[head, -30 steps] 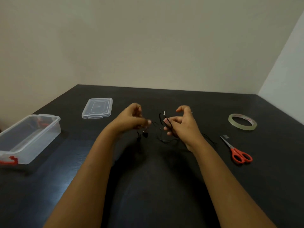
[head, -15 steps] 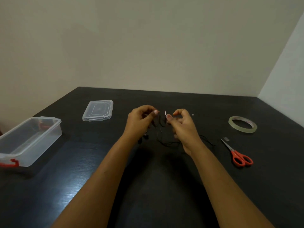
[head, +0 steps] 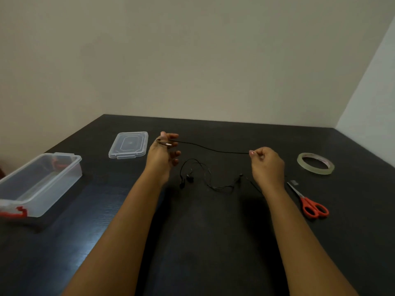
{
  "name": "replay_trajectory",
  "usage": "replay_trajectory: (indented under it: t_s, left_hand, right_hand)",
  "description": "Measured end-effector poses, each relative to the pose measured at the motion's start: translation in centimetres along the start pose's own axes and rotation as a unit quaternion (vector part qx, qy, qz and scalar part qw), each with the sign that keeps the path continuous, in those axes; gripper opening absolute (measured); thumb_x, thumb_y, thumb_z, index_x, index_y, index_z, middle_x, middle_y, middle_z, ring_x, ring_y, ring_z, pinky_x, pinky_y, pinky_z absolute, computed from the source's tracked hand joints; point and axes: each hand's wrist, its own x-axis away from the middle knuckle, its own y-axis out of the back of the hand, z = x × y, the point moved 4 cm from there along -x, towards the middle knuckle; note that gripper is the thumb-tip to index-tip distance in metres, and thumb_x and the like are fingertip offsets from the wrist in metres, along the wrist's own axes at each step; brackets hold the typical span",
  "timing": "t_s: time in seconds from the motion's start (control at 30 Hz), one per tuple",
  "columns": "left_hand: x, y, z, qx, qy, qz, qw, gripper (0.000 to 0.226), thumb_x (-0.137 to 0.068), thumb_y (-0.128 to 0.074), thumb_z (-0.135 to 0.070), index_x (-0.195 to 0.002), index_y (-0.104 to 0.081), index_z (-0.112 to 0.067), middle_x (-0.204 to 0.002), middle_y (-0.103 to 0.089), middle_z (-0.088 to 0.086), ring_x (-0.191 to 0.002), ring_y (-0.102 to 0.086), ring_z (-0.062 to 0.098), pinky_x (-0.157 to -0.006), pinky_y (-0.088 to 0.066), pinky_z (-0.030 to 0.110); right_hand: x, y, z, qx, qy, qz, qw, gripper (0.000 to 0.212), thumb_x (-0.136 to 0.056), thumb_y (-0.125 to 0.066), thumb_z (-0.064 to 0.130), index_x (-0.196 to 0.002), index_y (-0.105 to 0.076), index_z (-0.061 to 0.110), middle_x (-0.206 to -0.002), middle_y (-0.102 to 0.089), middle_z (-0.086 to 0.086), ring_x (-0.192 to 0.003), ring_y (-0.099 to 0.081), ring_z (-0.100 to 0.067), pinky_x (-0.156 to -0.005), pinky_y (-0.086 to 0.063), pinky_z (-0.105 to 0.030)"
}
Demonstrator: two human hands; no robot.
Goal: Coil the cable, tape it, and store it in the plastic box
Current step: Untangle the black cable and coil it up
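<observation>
A thin black earphone cable [head: 213, 149] stretches in the air between my hands over the dark table. My left hand [head: 163, 153] pinches its plug end between thumb and forefinger, with the other fingers spread. My right hand [head: 267, 164] is closed on the cable further along. The rest of the cable lies in loose loops on the table between my wrists, with the earbuds [head: 187, 179] at its left. The clear plastic box [head: 40, 182] with red latches stands open at the left. A roll of clear tape [head: 315, 163] lies at the right.
The box's clear lid [head: 129, 144] lies flat behind my left hand. Orange-handled scissors [head: 307, 201] lie at the right, near my right forearm, with a small grey scrap [head: 295, 182] by their tips. Walls border the table at the back and right.
My hands were close together at the middle; now they have moved apart, left hand to the left and right hand to the right, pulling a length of cable straight between them.
</observation>
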Motion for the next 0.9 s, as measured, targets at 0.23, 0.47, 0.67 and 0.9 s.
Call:
replay_trajectory:
  t_s: [0.23,0.47,0.67,0.9]
  left_hand:
    - [0.8,0.5,-0.1,-0.023,-0.014,0.07,0.997,0.022,-0.098,-0.045,-0.026,-0.089,-0.063,-0.018,-0.082,-0.059,-0.001,-0.068,-0.052,0.013,-0.061,-0.042,0.025]
    - [3.9,-3.8,0.5,-0.071,0.008,0.305,0.95,0.024,-0.095,-0.045,-0.024,-0.106,-0.065,-0.015,-0.098,-0.07,-0.001,-0.067,-0.061,0.01,-0.06,-0.048,0.022]
    - [3.3,-4.0,1.2,-0.141,-0.041,0.272,0.951,0.021,-0.097,-0.044,-0.01,-0.104,-0.064,-0.013,-0.084,-0.066,0.001,-0.049,-0.048,0.003,-0.046,-0.04,0.015]
    - [4.7,-4.7,1.7,-0.171,0.041,0.384,0.906,0.023,-0.099,-0.041,-0.02,-0.09,-0.06,-0.012,-0.065,-0.051,-0.005,-0.045,-0.037,0.002,-0.041,-0.031,0.013]
  right_hand:
    - [0.6,0.3,-0.6,0.248,-0.003,0.005,0.969,0.016,-0.094,-0.052,0.022,-0.106,-0.059,0.015,-0.104,-0.059,-0.007,-0.087,-0.055,-0.02,-0.072,-0.045,-0.033]
    - [3.3,-4.0,2.9,0.184,0.262,0.073,0.945,0.044,-0.093,-0.048,0.018,-0.136,-0.048,0.026,-0.142,-0.047,0.004,-0.132,-0.039,-0.013,-0.112,-0.02,-0.039]
    - [3.7,-4.4,3.4,-0.027,0.234,0.15,0.96,0.026,-0.099,-0.042,0.01,-0.113,-0.063,0.017,-0.096,-0.062,0.002,-0.081,-0.056,0.001,-0.071,-0.044,-0.012]
    - [2.2,-3.1,2.2,-0.003,0.219,0.04,0.975,0.019,-0.099,-0.044,0.017,-0.097,-0.063,0.014,-0.074,-0.056,0.006,-0.063,-0.05,-0.002,-0.055,-0.038,-0.016]
